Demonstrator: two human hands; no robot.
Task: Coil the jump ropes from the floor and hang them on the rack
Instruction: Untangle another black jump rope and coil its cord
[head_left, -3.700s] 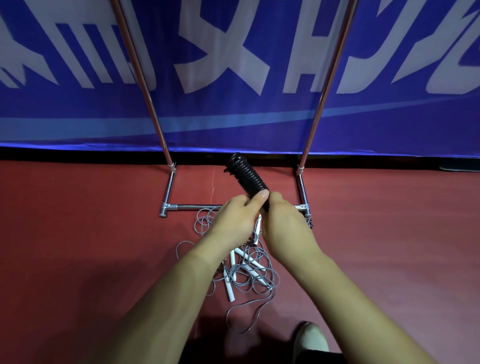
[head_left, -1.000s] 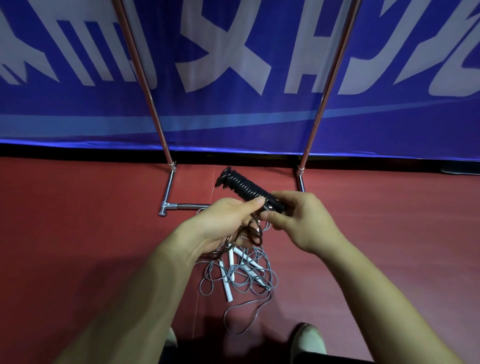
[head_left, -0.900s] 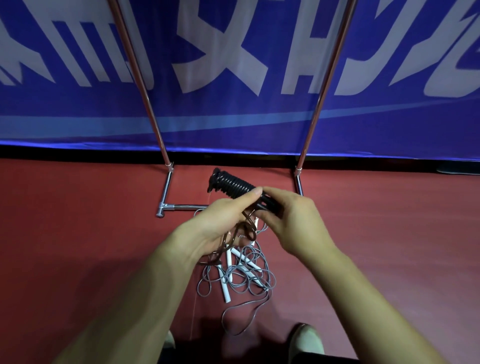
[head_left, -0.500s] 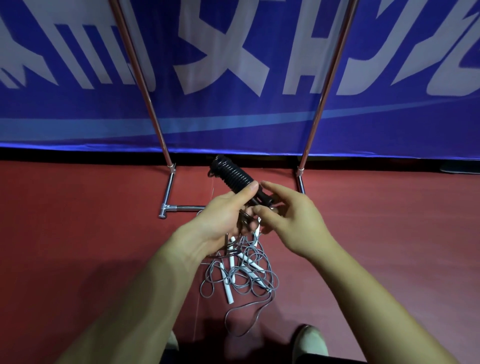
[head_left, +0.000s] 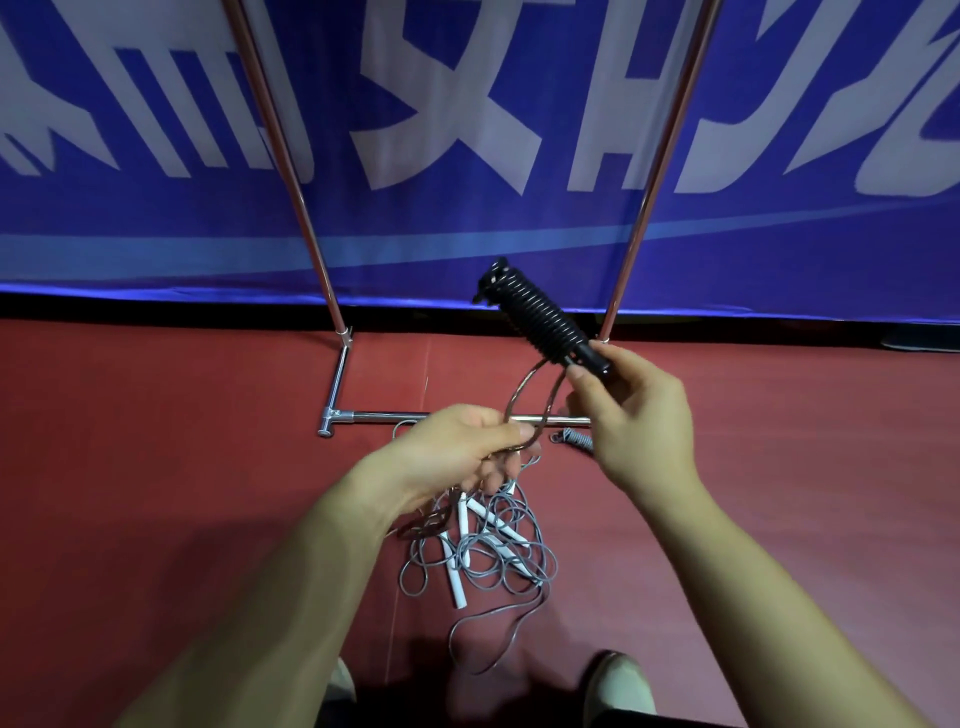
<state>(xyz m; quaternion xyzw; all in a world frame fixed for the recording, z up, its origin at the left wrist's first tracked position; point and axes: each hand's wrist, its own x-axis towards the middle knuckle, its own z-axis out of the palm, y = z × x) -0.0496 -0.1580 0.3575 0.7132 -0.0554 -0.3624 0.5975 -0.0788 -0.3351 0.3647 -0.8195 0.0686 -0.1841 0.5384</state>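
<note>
Cord (head_left: 537, 319) coiled tightly round black handle (head_left: 595, 359)

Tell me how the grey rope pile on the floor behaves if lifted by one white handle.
Probably floppy: the grey rope pile lies in loose loops. Likely to snag, since strands cross over the white handles. Looks light; the cord is thin.

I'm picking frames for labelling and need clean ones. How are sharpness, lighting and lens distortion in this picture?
Head view: the wide-angle, downward look makes the rack poles splay apart toward the top; light is dim, with dark shadow on the floor at lower left; the black coiled rope and grey ropes read fairly sharp, the left hand and right hand slightly soft.
</note>
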